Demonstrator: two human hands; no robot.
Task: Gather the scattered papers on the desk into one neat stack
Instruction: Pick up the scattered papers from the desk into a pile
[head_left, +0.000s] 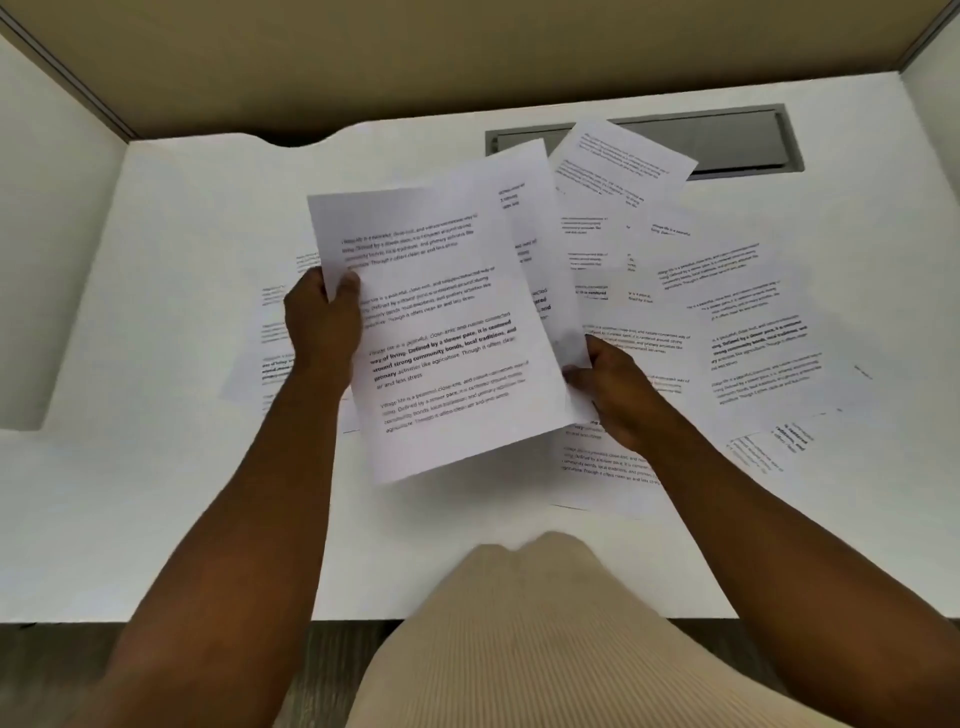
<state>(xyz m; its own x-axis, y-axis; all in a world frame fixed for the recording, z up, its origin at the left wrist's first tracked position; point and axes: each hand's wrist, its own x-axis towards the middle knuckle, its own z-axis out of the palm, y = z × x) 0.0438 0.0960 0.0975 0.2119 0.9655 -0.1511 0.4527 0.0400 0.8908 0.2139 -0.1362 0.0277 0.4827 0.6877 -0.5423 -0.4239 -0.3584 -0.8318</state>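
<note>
Several printed white papers (743, 332) lie scattered and overlapping across the white desk (171, 493), mostly at centre and right. My left hand (322, 322) grips the left edge of a printed sheet (441, 338) held tilted above the desk. My right hand (608, 389) pinches the lower right corner of that sheet together with a second sheet (540, 249) fanned out behind it. A few more papers (270, 332) lie on the desk under my left hand, partly hidden by it. One sheet (618, 156) lies at the back, overlapping a grey hatch.
A grey cable hatch (727, 140) is set into the desk at the back right. Beige partition walls (415, 57) close off the back, with white side panels left and right. My beige ribbed clothing (519, 649) fills the bottom centre at the desk's front edge.
</note>
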